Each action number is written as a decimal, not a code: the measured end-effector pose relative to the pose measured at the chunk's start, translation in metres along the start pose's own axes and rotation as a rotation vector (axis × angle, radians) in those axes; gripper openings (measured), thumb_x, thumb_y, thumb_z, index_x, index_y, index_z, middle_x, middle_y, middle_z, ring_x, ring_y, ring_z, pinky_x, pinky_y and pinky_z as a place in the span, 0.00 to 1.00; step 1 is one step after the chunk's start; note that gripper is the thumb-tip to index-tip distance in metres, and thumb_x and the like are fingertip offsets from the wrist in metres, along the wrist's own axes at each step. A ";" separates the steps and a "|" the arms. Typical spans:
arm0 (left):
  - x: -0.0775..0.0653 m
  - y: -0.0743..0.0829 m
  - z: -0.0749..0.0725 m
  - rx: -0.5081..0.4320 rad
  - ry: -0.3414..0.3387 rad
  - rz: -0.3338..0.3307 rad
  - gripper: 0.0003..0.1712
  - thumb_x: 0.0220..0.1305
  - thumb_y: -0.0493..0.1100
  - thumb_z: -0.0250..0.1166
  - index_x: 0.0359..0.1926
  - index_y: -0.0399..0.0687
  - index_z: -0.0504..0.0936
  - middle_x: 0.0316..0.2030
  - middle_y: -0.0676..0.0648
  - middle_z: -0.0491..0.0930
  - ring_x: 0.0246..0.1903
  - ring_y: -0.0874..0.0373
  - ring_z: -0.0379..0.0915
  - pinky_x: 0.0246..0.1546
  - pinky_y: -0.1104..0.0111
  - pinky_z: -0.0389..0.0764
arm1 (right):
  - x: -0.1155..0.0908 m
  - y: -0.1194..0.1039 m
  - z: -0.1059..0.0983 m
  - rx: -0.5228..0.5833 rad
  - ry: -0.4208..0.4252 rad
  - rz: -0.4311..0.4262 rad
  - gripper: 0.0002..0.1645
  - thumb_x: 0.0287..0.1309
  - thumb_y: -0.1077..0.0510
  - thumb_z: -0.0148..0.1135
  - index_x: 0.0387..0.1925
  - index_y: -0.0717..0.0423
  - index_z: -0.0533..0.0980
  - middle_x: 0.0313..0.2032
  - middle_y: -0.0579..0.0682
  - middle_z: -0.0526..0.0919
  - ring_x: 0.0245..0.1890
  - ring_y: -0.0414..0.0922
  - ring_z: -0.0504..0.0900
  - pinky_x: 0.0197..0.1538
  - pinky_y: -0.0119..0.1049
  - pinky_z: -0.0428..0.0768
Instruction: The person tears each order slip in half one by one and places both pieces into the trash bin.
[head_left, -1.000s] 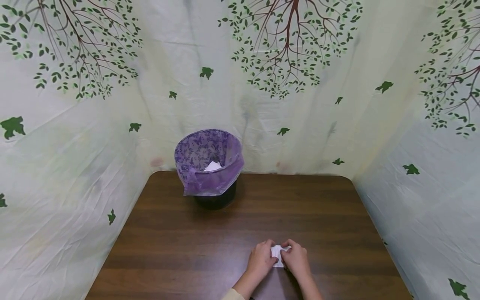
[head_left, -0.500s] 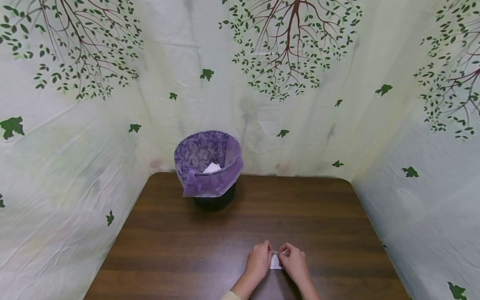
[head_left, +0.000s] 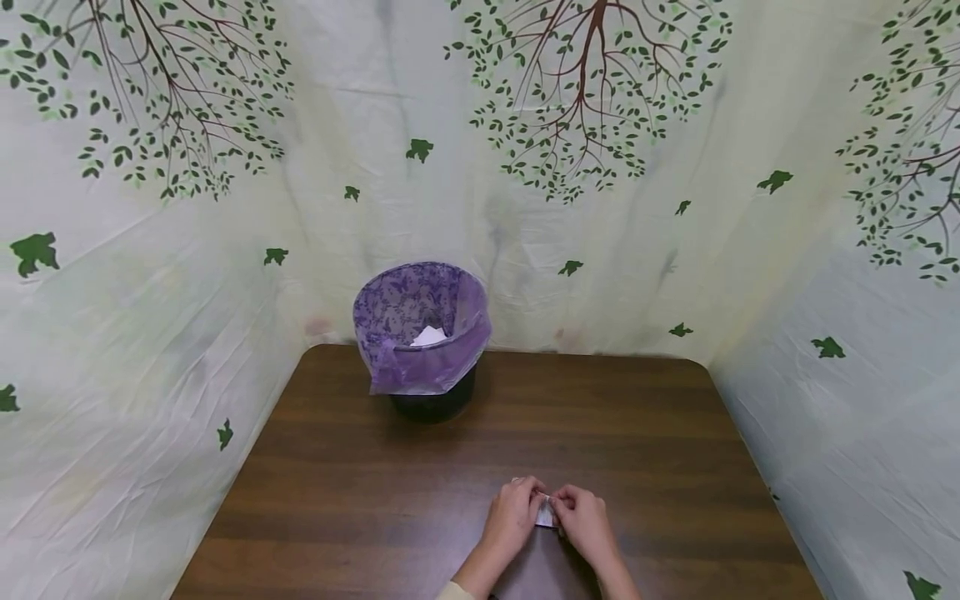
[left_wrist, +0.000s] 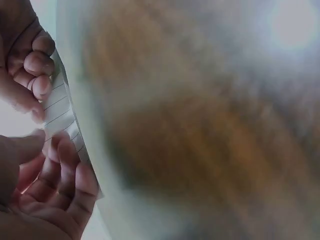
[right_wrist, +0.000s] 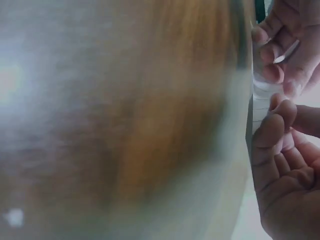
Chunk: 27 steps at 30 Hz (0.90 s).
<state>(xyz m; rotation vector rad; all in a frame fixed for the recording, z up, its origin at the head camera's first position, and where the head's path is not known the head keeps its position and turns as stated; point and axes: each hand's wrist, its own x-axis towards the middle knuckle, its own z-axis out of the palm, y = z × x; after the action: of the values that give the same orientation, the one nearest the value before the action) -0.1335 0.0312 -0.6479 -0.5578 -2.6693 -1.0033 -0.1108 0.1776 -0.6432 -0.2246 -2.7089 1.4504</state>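
A small piece of white lined paper (head_left: pixel 545 515) is between the two hands near the front of the table. My left hand (head_left: pixel 510 518) pinches its left side, and my right hand (head_left: pixel 588 523) pinches the right side, with the fingertips of both hands close together at its upper edge. Dark ruled lines cross the paper (left_wrist: pixel 61 111) in the left wrist view, where fingers cover much of it. Only a narrow strip of the paper (right_wrist: pixel 259 111) shows in the right wrist view. How it is folded or creased is hard to tell.
A dark bin (head_left: pixel 433 406) with a purple patterned liner (head_left: pixel 420 371) stands at the back left of the brown wooden table (head_left: pixel 622 417). White paper (head_left: pixel 428 336) lies inside it. A pale curtain (head_left: pixel 517 275) printed with trees and leaves surrounds the table.
Earlier the paper lay flatter with more of its white face showing. The fingertips of both hands have come closer together at its top edge, and less of it is visible.
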 end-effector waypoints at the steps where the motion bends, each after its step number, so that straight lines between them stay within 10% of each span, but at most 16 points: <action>1: 0.001 0.000 -0.002 -0.021 0.009 0.018 0.03 0.64 0.38 0.73 0.35 0.50 0.87 0.33 0.52 0.90 0.35 0.58 0.86 0.35 0.66 0.83 | 0.001 -0.002 -0.001 0.017 0.001 -0.002 0.06 0.66 0.64 0.67 0.31 0.58 0.84 0.19 0.46 0.83 0.15 0.34 0.74 0.20 0.27 0.73; 27: 0.025 0.017 -0.051 -0.246 0.193 0.042 0.02 0.69 0.38 0.71 0.37 0.48 0.90 0.31 0.52 0.87 0.31 0.64 0.82 0.34 0.74 0.83 | 0.008 -0.061 -0.015 0.409 0.052 -0.027 0.10 0.70 0.62 0.68 0.33 0.66 0.81 0.21 0.52 0.83 0.17 0.39 0.78 0.24 0.29 0.78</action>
<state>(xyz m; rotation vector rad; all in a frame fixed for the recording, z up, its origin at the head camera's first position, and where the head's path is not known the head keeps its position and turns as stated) -0.1441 0.0152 -0.5917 -0.5312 -2.3738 -1.3124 -0.1227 0.1584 -0.5843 -0.1972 -2.2964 1.9115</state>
